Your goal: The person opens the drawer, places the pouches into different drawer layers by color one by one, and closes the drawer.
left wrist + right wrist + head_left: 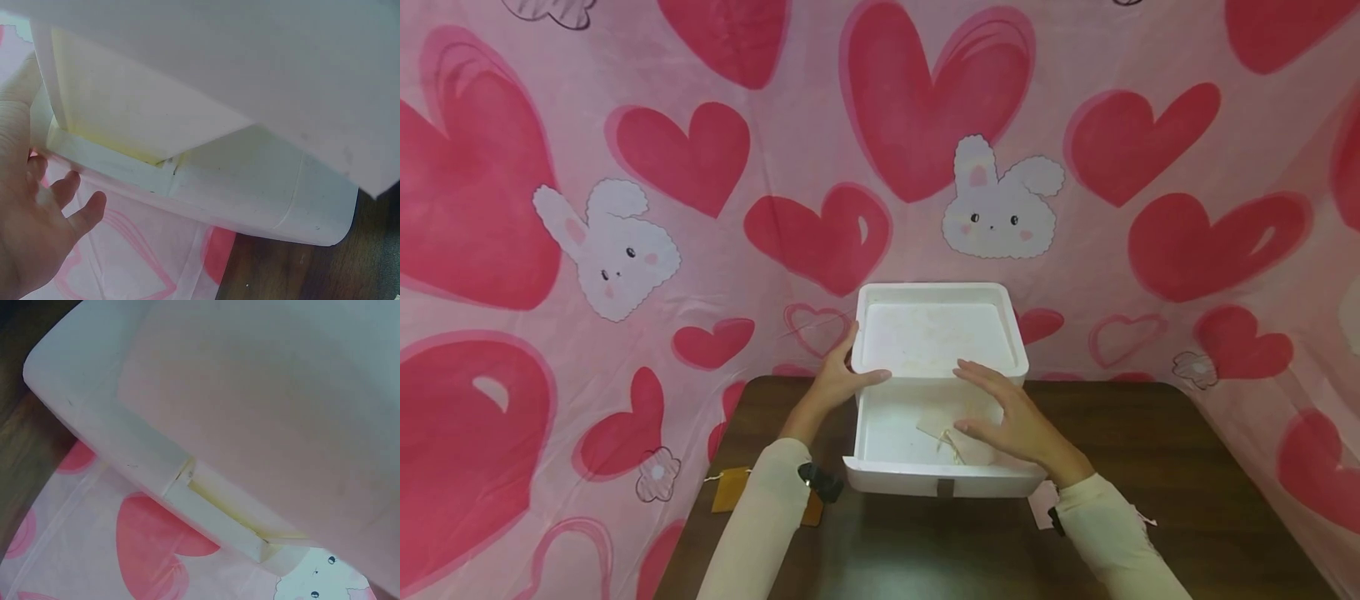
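A white plastic drawer unit (934,288) stands at the far middle of the table, its drawer (895,482) pulled out toward me. Inside the drawer lies a small pale drawstring pouch (931,427), partly hidden behind my right hand. My left hand (833,382) rests at the unit's left top corner, thumb along the front rim and index finger at the side. In the left wrist view its other fingers (87,214) are spread beside the unit. Over the drawer's right part, my right hand (1015,417) has its fingers extended toward the top's front edge; the right wrist view does not show it.
An orange pouch (728,490) with a white cord lies left on the dark wooden table (925,550), partly under the left sleeve. A pale pink pouch (1042,502) lies by the right wrist. Behind the table hangs a pink cloth (805,142) with hearts and rabbits.
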### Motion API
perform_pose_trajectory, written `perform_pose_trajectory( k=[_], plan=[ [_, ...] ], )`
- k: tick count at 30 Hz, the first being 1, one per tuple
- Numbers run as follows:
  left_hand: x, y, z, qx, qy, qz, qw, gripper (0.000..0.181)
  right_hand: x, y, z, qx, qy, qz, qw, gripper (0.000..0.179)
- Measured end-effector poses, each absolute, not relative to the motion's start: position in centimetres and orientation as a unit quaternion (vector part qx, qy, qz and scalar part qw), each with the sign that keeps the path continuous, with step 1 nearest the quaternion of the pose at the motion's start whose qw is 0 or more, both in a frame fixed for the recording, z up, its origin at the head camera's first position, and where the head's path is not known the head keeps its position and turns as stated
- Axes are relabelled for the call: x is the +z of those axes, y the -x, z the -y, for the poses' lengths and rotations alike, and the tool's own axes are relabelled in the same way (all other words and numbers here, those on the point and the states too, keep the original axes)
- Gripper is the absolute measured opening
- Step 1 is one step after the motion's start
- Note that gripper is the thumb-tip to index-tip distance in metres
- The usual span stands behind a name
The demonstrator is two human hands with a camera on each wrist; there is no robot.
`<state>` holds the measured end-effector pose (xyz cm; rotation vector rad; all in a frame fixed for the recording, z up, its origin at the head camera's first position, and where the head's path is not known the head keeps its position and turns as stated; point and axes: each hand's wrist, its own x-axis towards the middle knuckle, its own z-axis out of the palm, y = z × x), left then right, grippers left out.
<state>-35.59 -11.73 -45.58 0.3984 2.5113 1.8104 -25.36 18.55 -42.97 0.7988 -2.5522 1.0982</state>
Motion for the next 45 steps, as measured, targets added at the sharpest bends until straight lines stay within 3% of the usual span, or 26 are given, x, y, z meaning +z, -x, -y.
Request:
perform_pose_trajectory(
  k=[9, 17, 30, 45],
  plan=[
    [-45.6, 35.7, 11.7, 0.573, -0.129, -0.809, 0.009, 0.114, -42.8, 24.1, -18.9, 0.375, -0.264, 0.88, 0.125, 0.07],
    [-45.6, 35.7, 11.8, 0.578, -0.127, -0.806, 0.011, 0.115, -43.0, 22.9, -19.6, 0.384, -0.288, 0.862, 0.161, 0.06],
    [-45.8, 35.8, 11.8, 0.569, -0.125, -0.812, 0.01, 0.115, -42.9, 19.7, -19.9, 0.464, -0.335, 0.808, 0.143, 0.048],
    [-45.7, 35.7, 11.8, 0.572, -0.121, -0.811, 0.011, 0.114, -44.0, 17.7, -19.4, 0.612, -0.417, 0.672, 0.009, 0.053]
  ],
)
